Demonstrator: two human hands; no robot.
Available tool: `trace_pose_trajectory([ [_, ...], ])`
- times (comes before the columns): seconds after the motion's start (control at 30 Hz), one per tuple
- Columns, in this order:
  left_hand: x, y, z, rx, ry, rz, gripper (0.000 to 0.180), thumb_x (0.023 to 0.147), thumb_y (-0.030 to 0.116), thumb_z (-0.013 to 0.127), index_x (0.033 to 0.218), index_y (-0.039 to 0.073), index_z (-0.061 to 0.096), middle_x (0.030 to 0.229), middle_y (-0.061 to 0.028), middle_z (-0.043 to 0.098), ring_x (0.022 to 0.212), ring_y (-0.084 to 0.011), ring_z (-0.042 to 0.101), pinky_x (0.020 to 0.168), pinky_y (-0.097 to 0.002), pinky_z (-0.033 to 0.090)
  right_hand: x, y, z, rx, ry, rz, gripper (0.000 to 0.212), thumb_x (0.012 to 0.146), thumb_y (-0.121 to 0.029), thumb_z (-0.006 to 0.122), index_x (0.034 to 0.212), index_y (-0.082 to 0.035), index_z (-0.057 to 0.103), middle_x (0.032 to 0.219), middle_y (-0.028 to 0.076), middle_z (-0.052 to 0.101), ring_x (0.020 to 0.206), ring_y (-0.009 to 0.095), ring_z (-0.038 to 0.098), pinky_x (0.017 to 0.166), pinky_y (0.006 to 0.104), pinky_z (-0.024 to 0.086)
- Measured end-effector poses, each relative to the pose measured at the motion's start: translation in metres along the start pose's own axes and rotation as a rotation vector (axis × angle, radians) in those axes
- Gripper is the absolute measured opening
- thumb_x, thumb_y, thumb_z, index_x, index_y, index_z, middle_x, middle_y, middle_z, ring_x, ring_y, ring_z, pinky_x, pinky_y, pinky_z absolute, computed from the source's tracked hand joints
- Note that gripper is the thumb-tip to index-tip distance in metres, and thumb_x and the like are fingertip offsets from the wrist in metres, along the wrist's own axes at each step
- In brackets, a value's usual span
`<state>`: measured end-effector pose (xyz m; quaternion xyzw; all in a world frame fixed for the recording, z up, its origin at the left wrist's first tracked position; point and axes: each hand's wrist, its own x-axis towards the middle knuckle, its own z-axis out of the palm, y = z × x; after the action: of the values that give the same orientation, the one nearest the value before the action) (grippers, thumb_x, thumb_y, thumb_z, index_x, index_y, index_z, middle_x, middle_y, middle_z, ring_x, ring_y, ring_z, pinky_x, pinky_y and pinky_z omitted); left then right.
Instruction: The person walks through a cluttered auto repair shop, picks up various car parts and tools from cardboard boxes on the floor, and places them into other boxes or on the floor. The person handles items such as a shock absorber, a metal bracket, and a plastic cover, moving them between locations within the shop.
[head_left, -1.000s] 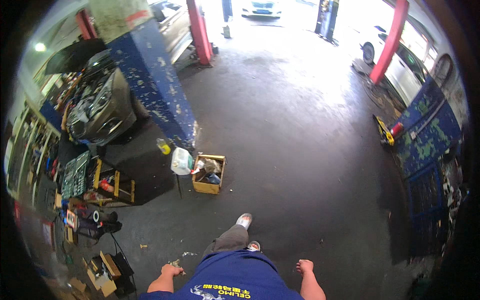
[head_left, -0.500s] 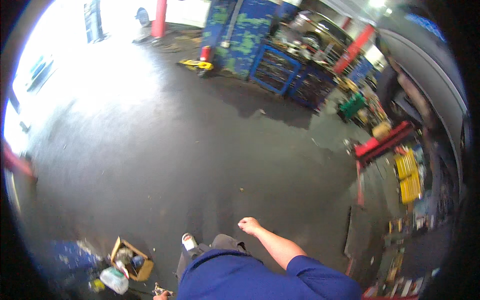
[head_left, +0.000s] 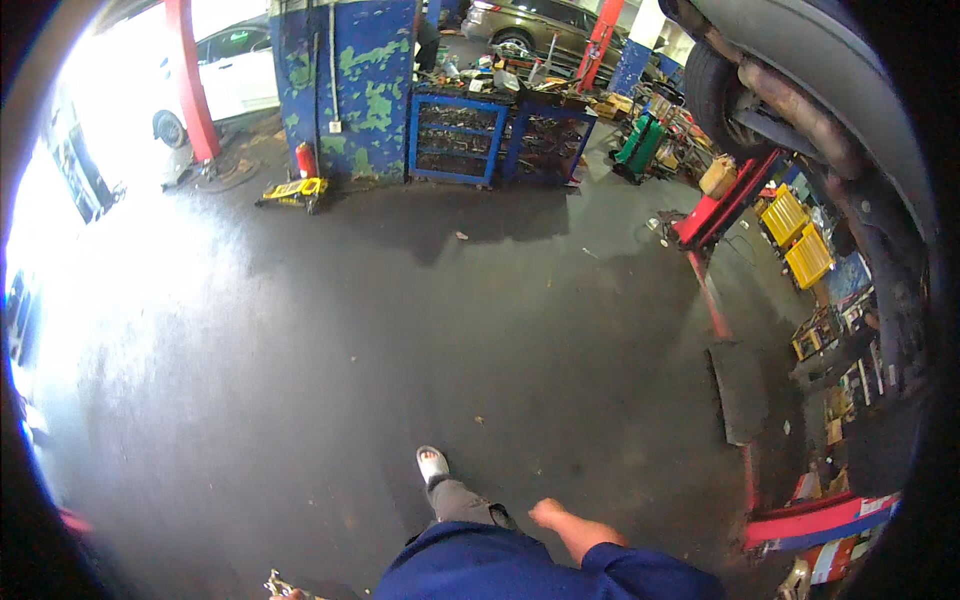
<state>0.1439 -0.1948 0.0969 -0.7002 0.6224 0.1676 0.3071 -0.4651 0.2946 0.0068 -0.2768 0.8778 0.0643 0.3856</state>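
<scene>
At the bottom edge my left hand (head_left: 288,595) is mostly cut off. Its fingers are closed on a small shiny metal part (head_left: 274,580), whose kind I cannot make out. My right hand (head_left: 546,513) hangs in front of my body with its fingers curled in. Nothing shows in it, and it touches nothing. Below it lies the dark, smooth floor (head_left: 390,330). One foot in a white sandal (head_left: 431,464) is stretched forward on that floor.
Ahead stand blue shelves (head_left: 455,182) with tools on top, a peeling blue pillar (head_left: 345,80) and a yellow floor jack (head_left: 295,192). On the right, a raised car (head_left: 800,60) overhangs a red lift arm (head_left: 725,200), yellow trays (head_left: 805,255) and a dark floor plate (head_left: 738,390).
My view has moved forward and turned. The cardboard box and bottle at lower left have left the picture. My sandalled foot has come forward; my left hand still holds the metal part.
</scene>
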Motion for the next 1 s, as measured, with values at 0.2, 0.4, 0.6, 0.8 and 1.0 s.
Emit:
trace_pose_trajectory([
  [0.2, -0.004, 0.165, -0.059, -0.68, -0.107, 0.124, 0.05, 0.086, 0.037, 0.076, 0.128, 0.01, 0.071, 0.103, -0.0092, 0.076, 0.088, -0.018, 0.071, 0.078, -0.0348, 0.059, 0.101, 0.043, -0.1, 0.47, -0.114, 0.33, 0.038, 0.09, -0.039, 0.066, 0.075, -0.004, 0.071, 0.066, 0.008, 0.067, 0.061, 0.026, 0.067, 0.058, 0.042, 0.053],
  [0.4, 0.039, 0.336, -0.127, -0.933, -0.217, 0.285, 0.039, 0.093, 0.02, 0.069, 0.129, 0.009, 0.063, 0.089, -0.0013, 0.067, 0.073, -0.015, 0.061, 0.065, -0.032, 0.053, 0.234, 0.022, -0.261, 0.908, 0.299, 0.16, 0.022, 0.088, -0.025, 0.072, 0.092, -0.003, 0.075, 0.081, 0.006, 0.072, 0.071, 0.019, 0.067, 0.064, 0.0376, 0.054],
  [0.6, 0.134, 0.554, -0.22, 0.287, -0.045, 0.47, 0.048, 0.101, 0.046, 0.054, 0.132, 0.01, 0.061, 0.114, -0.0094, 0.071, 0.099, -0.022, 0.068, 0.078, -0.0384, 0.056, 0.342, 0.008, -0.356, 1.16, 0.287, 0.149, 0.019, 0.091, -0.018, 0.071, 0.101, -0.003, 0.074, 0.088, 0.005, 0.074, 0.075, 0.015, 0.067, 0.07, 0.0317, 0.056],
  [0.8, 0.185, 0.788, -0.326, -0.064, -0.155, 0.388, 0.054, 0.089, 0.05, 0.058, 0.122, 0.007, 0.064, 0.126, -0.0162, 0.068, 0.111, -0.0276, 0.069, 0.086, -0.04, 0.058, 0.361, 0.051, -0.4, 0.619, -0.085, 0.374, 0.039, 0.093, -0.042, 0.06, 0.088, -0.007, 0.076, 0.082, 0.009, 0.072, 0.068, 0.023, 0.067, 0.064, 0.0404, 0.054],
  [1.0, 0.191, 1.047, -0.429, 0.051, 0.161, 0.573, 0.055, 0.061, 0.043, 0.087, 0.089, -0.003, 0.076, 0.098, -0.0209, 0.076, 0.094, -0.034, 0.074, 0.084, -0.0423, 0.059, 0.407, 0.113, -0.424, 1.1, -0.112, 0.709, 0.031, 0.096, -0.039, 0.061, 0.095, -0.012, 0.075, 0.086, 0.006, 0.073, 0.066, 0.019, 0.066, 0.056, 0.0389, 0.05],
])
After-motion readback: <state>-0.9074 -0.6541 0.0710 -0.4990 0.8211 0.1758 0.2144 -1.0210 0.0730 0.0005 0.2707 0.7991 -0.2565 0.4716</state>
